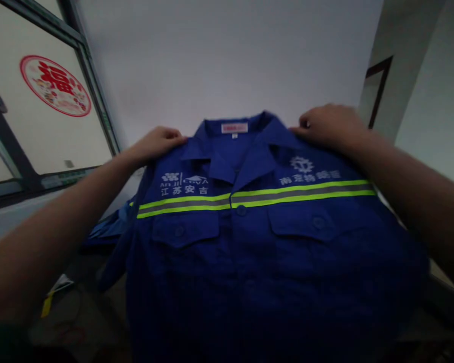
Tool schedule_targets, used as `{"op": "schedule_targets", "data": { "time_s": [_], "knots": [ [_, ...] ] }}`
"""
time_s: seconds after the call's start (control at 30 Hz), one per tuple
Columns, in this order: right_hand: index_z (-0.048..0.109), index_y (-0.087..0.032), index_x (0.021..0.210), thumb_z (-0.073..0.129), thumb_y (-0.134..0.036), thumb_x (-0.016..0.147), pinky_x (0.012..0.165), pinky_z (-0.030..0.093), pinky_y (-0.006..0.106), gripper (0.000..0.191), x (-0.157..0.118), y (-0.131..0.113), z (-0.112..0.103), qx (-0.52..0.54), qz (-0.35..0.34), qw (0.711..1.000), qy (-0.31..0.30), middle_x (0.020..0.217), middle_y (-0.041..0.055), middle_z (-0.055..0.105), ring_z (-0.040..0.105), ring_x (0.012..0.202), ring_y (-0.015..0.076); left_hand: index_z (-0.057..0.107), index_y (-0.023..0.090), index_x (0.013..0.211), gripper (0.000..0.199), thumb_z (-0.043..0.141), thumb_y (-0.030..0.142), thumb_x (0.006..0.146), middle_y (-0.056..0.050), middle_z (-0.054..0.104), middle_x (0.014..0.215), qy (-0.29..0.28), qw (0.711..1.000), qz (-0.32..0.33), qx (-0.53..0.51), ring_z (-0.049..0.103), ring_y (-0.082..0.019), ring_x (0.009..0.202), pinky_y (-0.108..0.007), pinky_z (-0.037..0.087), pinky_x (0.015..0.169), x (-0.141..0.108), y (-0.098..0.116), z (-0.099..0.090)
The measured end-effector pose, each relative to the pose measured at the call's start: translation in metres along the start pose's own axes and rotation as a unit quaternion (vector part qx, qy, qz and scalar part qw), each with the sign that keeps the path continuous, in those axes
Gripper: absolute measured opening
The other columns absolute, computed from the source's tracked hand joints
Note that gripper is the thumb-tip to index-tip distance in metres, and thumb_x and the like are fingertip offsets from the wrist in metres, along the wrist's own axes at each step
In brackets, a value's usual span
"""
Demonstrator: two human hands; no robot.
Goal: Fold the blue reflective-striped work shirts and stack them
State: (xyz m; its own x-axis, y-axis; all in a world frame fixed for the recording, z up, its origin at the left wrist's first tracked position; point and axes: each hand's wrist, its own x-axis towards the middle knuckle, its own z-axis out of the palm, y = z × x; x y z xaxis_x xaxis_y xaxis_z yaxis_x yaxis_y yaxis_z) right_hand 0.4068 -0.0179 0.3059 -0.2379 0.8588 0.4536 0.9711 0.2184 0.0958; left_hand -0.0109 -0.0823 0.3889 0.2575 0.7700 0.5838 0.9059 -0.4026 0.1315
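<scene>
A dark blue work jacket [245, 252] hangs upright before me, its front facing my way. Across the chest runs a yellow-green and grey reflective stripe, with white lettering above it and buttoned pocket flaps below. My left hand [161, 141] is closed on the shoulder at the left of the collar. At the other shoulder, my right hand [327, 123] grips the cloth with curled fingers, slightly blurred. A red and white label shows inside the collar. The jacket's lower part fades into shadow.
On the left is a framed window [71, 136] bearing a round red sticker [55, 85]. A pale wall [230, 55] rises behind the jacket. Blue cloth [111, 224] lies behind its left side, and a small yellow item [47, 305] shows low on the left.
</scene>
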Motion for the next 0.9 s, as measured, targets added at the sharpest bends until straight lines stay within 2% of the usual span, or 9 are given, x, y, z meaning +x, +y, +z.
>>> {"op": "schedule_targets", "data": {
  "time_s": [0.07,0.13,0.2,0.27,0.37,0.43,0.53,0.73,0.9],
  "knots": [
    [0.067,-0.015,0.118,0.032,-0.067,0.092,0.094,0.045,0.045,0.067,0.01,-0.019,0.059,0.002,0.001,0.999,-0.045,0.129,0.0177,0.06,0.051,0.124,0.0345,0.066,0.01,0.092,0.04,0.046,0.044,0.091,-0.006,0.068,0.086,-0.083,0.993,-0.035,0.078,0.064,-0.022,0.091,-0.034,0.049,0.08,0.011,-0.017,0.068],
    [0.066,-0.014,0.118,0.043,-0.06,0.091,0.094,0.045,0.046,0.058,0.011,-0.032,0.11,-0.005,0.013,0.995,-0.099,0.125,0.0204,0.061,0.055,0.12,0.0346,0.067,0.015,0.097,0.032,0.047,0.039,0.091,-0.01,0.069,0.096,-0.131,0.979,-0.065,0.142,0.063,-0.025,0.097,-0.035,0.049,0.082,-0.001,-0.027,0.144],
    [0.066,-0.012,0.117,0.055,-0.049,0.089,0.092,0.046,0.048,0.047,0.001,-0.043,0.153,-0.018,0.032,0.986,-0.162,0.121,0.0224,0.062,0.057,0.115,0.0354,0.064,0.017,0.108,0.028,0.044,0.027,0.092,-0.013,0.067,0.109,-0.146,0.971,-0.083,0.172,0.061,-0.028,0.105,-0.04,0.047,0.088,-0.034,-0.032,0.218],
    [0.063,-0.014,0.119,0.063,-0.039,0.086,0.091,0.047,0.047,0.042,-0.019,-0.052,0.189,-0.015,0.027,0.983,-0.181,0.122,0.0208,0.062,0.057,0.115,0.0349,0.06,0.021,0.118,0.033,0.05,0.02,0.087,-0.012,0.062,0.122,-0.158,0.97,-0.081,0.167,0.056,-0.027,0.114,-0.041,0.045,0.093,-0.075,-0.034,0.281],
    [0.056,-0.02,0.129,0.057,-0.029,0.09,0.091,0.047,0.039,0.04,-0.053,-0.063,0.226,0.007,0.003,0.983,-0.182,0.126,0.0151,0.059,0.055,0.118,0.0285,0.053,0.022,0.13,0.044,0.049,0.018,0.087,-0.01,0.056,0.132,-0.172,0.977,-0.079,0.1,0.051,-0.024,0.123,-0.039,0.04,0.102,-0.127,-0.039,0.343],
    [0.052,-0.022,0.133,0.05,-0.025,0.093,0.094,0.046,0.036,0.04,-0.069,-0.07,0.241,0.059,-0.015,0.987,-0.149,0.126,0.0131,0.058,0.055,0.116,0.0242,0.05,0.019,0.133,0.044,0.044,0.019,0.089,-0.011,0.053,0.137,-0.174,0.979,-0.089,0.06,0.048,-0.022,0.127,-0.038,0.037,0.106,-0.145,-0.043,0.36],
    [0.054,-0.019,0.131,0.048,-0.027,0.094,0.1,0.041,0.034,0.038,-0.081,-0.081,0.254,0.157,-0.062,0.981,-0.1,0.131,0.0125,0.056,0.052,0.12,0.0218,0.046,0.019,0.138,0.045,0.039,0.028,0.094,-0.011,0.045,0.146,-0.193,0.976,-0.095,0.04,0.041,-0.024,0.134,-0.042,0.031,0.111,-0.153,-0.048,0.363],
    [0.051,-0.015,0.137,0.045,-0.039,0.095,0.11,0.032,0.04,0.048,-0.105,-0.101,0.274,0.157,-0.103,0.974,-0.129,0.143,0.0157,0.047,0.043,0.132,0.0267,0.036,0.024,0.145,0.051,0.03,0.039,0.097,-0.009,0.031,0.154,-0.252,0.961,-0.099,0.051,0.027,-0.025,0.142,-0.049,0.023,0.114,-0.159,-0.053,0.352],
    [0.047,-0.016,0.14,0.041,-0.041,0.096,0.111,0.03,0.041,0.052,-0.114,-0.109,0.274,0.157,-0.104,0.971,-0.144,0.147,0.015,0.042,0.038,0.136,0.027,0.041,0.019,0.143,0.049,0.028,0.026,0.096,-0.011,0.036,0.152,-0.217,0.971,-0.099,0.035,0.032,-0.024,0.14,-0.049,0.027,0.113,-0.169,-0.059,0.345]
  ]
}}
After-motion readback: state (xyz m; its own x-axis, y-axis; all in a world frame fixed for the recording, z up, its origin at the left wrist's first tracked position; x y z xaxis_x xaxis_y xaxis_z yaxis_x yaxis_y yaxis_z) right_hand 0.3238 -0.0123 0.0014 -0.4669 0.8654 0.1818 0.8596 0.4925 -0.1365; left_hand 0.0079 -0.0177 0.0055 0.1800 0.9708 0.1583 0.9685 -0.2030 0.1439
